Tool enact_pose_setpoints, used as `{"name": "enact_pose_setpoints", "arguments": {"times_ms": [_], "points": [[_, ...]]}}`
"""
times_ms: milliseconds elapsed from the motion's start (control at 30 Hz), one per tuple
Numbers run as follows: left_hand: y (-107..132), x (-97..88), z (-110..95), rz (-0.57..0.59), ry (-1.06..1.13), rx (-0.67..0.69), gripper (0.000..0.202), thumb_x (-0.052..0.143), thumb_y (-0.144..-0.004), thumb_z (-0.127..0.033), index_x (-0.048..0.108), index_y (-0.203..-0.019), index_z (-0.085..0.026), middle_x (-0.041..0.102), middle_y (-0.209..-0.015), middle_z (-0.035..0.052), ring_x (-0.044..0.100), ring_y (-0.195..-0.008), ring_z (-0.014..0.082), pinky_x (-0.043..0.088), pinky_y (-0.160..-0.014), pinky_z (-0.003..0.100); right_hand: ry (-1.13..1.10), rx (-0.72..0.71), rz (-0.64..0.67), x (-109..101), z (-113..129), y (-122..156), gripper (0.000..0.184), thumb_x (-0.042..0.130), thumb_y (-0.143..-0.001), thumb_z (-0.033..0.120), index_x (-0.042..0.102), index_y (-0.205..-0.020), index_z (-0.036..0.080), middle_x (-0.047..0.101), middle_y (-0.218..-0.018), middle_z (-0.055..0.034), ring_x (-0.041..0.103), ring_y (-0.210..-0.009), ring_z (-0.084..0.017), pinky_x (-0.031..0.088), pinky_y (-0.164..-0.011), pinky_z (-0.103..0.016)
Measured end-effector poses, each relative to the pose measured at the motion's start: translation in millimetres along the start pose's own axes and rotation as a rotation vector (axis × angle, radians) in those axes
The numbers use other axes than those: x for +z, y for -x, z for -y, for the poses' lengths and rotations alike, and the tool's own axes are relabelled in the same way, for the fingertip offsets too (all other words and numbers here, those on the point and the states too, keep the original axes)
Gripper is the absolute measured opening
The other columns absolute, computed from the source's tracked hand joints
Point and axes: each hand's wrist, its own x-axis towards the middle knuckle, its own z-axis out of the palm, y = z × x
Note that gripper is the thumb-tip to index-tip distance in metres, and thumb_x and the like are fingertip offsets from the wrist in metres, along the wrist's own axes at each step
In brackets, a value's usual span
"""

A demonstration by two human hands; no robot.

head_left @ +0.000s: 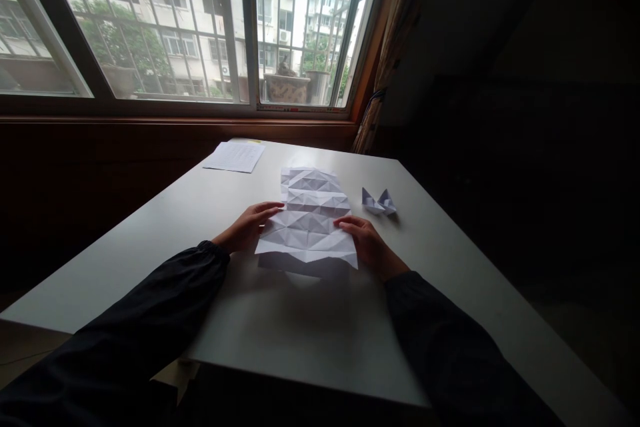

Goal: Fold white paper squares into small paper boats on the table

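Observation:
A white sheet of paper (305, 230), covered in a grid of crossing creases, is held between my two hands just above the table. My left hand (249, 225) grips its left edge, thumb and fingers closed on it. On the opposite edge my right hand (367, 243) pinches the paper the same way. The near edge is raised and casts a shadow below. Beyond it lies more creased white paper (314, 179); whether that is a separate sheet I cannot tell. To the right of the paper stands a small folded paper figure (379, 201) with two pointed peaks.
The white table (440, 260) narrows toward the window (200, 27). Printed sheets (235, 156) lie at its far left corner. A curtain (387, 60) hangs beside the window frame at the right, and the room beyond is dark.

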Motion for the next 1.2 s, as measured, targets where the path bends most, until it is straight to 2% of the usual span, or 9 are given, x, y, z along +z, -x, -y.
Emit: {"name": "enact_pose_setpoints", "arguments": {"times_ms": [167,267,333,400,533,733,933,1067,1200], "points": [[2.5,-2.1,-2.3,0.066,0.006,-0.045,0.083,0.09,-0.068,-0.04,0.058,-0.144,-0.028,0.066,-0.119,0.0109,0.068,-0.087,0.0183,0.053,-0.074,0.028,0.062,-0.058,-0.027,4.6,-4.5,-0.5,0.042,0.084,-0.068,0.032,0.076,-0.107,0.021,0.073,-0.107,-0.0069,0.066,-0.083,-0.02,0.053,-0.067,-0.03],[3.8,-3.2,-3.8,0.081,-0.063,-0.046,0.09,0.092,-0.066,-0.038,0.054,-0.148,-0.034,0.061,-0.134,0.013,0.065,-0.113,0.027,0.052,-0.095,0.037,0.044,-0.114,-0.067,4.5,-10.9,-4.7,0.046,0.084,-0.069,0.035,0.074,-0.112,0.021,0.072,-0.102,-0.0054,0.063,-0.078,-0.018,0.051,-0.065,-0.028],[5.3,-1.7,-6.0,0.103,-0.107,-0.036,0.09,0.092,-0.067,-0.036,0.053,-0.148,-0.038,0.055,-0.146,0.0109,0.055,-0.132,0.0314,0.046,-0.108,0.042,0.066,-0.157,-0.112,5.2,-13.9,-7.2,0.047,0.084,-0.071,0.037,0.073,-0.114,0.021,0.071,-0.097,-0.0042,0.061,-0.076,-0.016,0.049,-0.063,-0.027],[7.2,2.0,-8.7,0.155,-0.103,-0.021,0.087,0.091,-0.069,-0.035,0.054,-0.147,-0.039,0.049,-0.154,0.0081,0.049,-0.139,0.033,0.043,-0.112,0.044,0.076,-0.185,-0.151,7.7,-14.5,-8.0,0.046,0.083,-0.072,0.038,0.073,-0.115,0.021,0.069,-0.093,-0.003,0.059,-0.074,-0.015,0.048,-0.062,-0.026],[10.3,10.7,-12.6,0.27,0.034,-0.056,0.071,0.087,-0.074,-0.034,0.062,-0.141,-0.028,0.05,-0.154,0.0118,0.058,-0.129,0.0329,0.051,-0.102,0.041,-0.037,-0.166,-0.138,16.8,-9.2,-5.2,0.049,0.083,-0.072,0.038,0.072,-0.118,0.023,0.066,-0.09,-0.0006,0.058,-0.072,-0.014,0.049,-0.063,-0.026],[7.0,9.5,-8.7,0.163,0.022,-0.048,0.06,0.082,-0.08,-0.044,0.068,-0.133,-0.021,0.06,-0.145,0.0135,0.059,-0.127,0.0319,0.05,-0.099,0.037,-0.159,-0.109,-0.135,21.6,-5.8,-3.7,0.054,0.088,-0.068,0.038,0.069,-0.117,0.024,0.067,-0.086,0.0008,0.061,-0.074,-0.014,0.052,-0.068,-0.026],[0.4,6.1,0.4,0.105,-0.008,-0.035,0.07,0.088,-0.072,-0.047,0.069,-0.132,-0.017,0.062,-0.142,0.0142,0.061,-0.124,0.0301,0.049,-0.102,0.038,-0.061,-0.117,-0.21,17.3,-13.0,-9.7,0.061,0.089,-0.064,0.04,0.068,-0.118,0.021,0.069,-0.078,0.0009,0.061,-0.066,-0.015,0.05,-0.061,-0.027],[-2.4,4.7,3.0,0.025,-0.033,0.013,0.068,0.087,-0.073,-0.047,0.069,-0.132,-0.018,0.064,-0.14,0.014,0.063,-0.119,0.0289,0.051,-0.099,0.038,0.079,-0.196,-0.275,10.0,-16.4,-13.2,0.06,0.085,-0.068,0.041,0.067,-0.122,0.021,0.071,-0.087,-0.0016,0.065,-0.07,-0.016,0.055,-0.064,-0.03],[-2.9,1.5,-2.9,-0.125,-0.076,0.129,0.067,0.084,-0.076,-0.047,0.066,-0.134,-0.018,0.067,-0.134,0.0136,0.065,-0.115,0.0287,0.054,-0.094,0.038,0.406,-0.321,-0.374,6.5,-12.4,-10.6,0.036,0.077,-0.078,0.044,0.073,-0.105,0.02,0.075,-0.1,-0.0083,0.071,-0.082,-0.023,0.059,-0.08,-0.041]]}}
